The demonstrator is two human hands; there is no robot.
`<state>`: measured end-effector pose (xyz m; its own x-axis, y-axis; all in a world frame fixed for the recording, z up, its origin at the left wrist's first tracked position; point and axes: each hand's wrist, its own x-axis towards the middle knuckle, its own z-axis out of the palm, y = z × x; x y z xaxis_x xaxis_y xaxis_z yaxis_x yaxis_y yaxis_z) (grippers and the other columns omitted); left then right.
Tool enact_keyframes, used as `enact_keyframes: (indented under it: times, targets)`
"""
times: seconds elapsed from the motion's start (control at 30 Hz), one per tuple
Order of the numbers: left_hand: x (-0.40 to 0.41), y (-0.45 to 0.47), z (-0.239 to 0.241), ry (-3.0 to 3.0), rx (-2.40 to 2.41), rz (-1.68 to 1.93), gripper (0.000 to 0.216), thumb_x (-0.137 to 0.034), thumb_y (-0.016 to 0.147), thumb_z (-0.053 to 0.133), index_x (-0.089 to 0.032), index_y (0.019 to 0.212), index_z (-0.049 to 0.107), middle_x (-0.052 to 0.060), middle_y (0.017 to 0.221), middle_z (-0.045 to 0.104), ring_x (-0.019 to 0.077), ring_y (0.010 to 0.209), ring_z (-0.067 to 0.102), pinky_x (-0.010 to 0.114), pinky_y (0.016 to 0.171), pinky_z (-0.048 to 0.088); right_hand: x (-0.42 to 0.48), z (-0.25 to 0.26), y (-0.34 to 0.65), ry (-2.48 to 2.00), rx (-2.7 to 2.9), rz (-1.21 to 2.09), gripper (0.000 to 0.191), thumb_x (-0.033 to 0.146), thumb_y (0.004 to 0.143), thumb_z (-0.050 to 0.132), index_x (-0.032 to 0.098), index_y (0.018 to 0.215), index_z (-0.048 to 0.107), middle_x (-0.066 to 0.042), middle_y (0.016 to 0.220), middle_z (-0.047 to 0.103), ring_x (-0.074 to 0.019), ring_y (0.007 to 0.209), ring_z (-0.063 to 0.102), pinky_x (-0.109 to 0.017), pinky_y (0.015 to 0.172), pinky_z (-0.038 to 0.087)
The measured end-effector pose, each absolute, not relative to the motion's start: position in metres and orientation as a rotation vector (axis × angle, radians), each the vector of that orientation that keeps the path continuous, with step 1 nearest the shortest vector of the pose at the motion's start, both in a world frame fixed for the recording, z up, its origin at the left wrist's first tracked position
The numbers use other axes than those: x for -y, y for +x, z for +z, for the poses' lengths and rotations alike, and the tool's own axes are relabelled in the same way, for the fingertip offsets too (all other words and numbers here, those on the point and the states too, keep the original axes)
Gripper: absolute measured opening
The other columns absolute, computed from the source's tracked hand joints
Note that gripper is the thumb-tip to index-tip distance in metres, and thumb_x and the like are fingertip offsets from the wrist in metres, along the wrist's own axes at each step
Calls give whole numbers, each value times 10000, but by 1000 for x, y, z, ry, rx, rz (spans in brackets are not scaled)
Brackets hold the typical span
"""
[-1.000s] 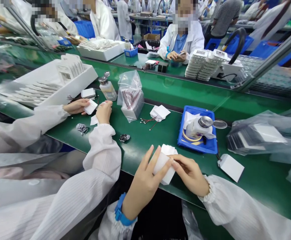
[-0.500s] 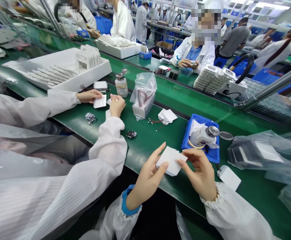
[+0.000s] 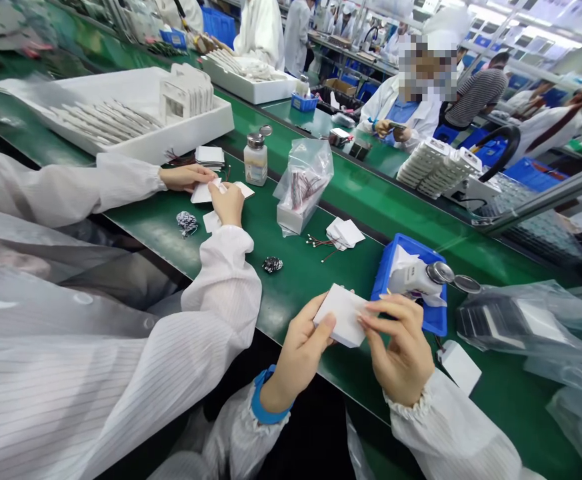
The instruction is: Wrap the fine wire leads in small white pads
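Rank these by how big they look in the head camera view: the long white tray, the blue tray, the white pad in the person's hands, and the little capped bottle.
1. long white tray
2. blue tray
3. white pad, held by the left hand and right hand
4. capped bottle

The pad and the blue tray look close in size; the pad is nearer the camera, so that order is unsure.

Blue tray (image 3: 433,321) on the bench (image 3: 301,273), small white pad (image 3: 343,315) held just left of it, loose squares (image 3: 347,233) behind-left, bagged box (image 3: 301,190) farther left, bottle (image 3: 256,160) beyond, plastic-wrapped packs (image 3: 521,319) to the right.
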<state>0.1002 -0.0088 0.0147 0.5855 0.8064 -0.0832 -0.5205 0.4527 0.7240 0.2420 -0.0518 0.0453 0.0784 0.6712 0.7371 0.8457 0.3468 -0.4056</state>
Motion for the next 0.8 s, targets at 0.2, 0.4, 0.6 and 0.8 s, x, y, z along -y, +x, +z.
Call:
enact_keyframes:
  times: [0.2, 0.4, 0.6, 0.8]
  targets:
    - [8, 98, 16, 561, -397, 876, 500, -407, 881, 686, -149, 1297, 587, 127, 1131, 702, 254, 1014, 683, 341, 827, 588, 54, 43, 245, -1144, 2005, -349, 297, 64, 869, 620, 253, 1094, 663, -28, 907, 760, -200, 873, 718, -361, 706, 497]
    - [5, 89, 24, 427, -329, 845, 418, -368, 859, 722, -155, 1214, 660, 107, 1059, 727, 253, 1007, 688, 350, 867, 572, 44, 49, 247, -944, 2031, -184, 238, 21, 854, 599, 152, 1046, 653, -76, 868, 745, -195, 862, 715, -339, 685, 551]
    - [1, 84, 22, 386, -261, 877, 462, -509, 896, 634, -145, 1178, 684, 115, 1048, 728, 257, 1002, 685, 360, 863, 569, 40, 49, 246, -953, 2047, -78, 249, -16, 829, 604, 134, 1022, 653, -103, 889, 740, -207, 889, 708, -355, 685, 565]
    - [-1, 84, 23, 423, -318, 788, 411, -418, 849, 729, -151, 1159, 689, 96, 1004, 733, 216, 921, 699, 312, 827, 572, 42, 59, 244, -941, 2104, -23, 250, 4, 842, 608, 132, 1050, 660, -106, 904, 739, -204, 885, 710, -341, 683, 577]
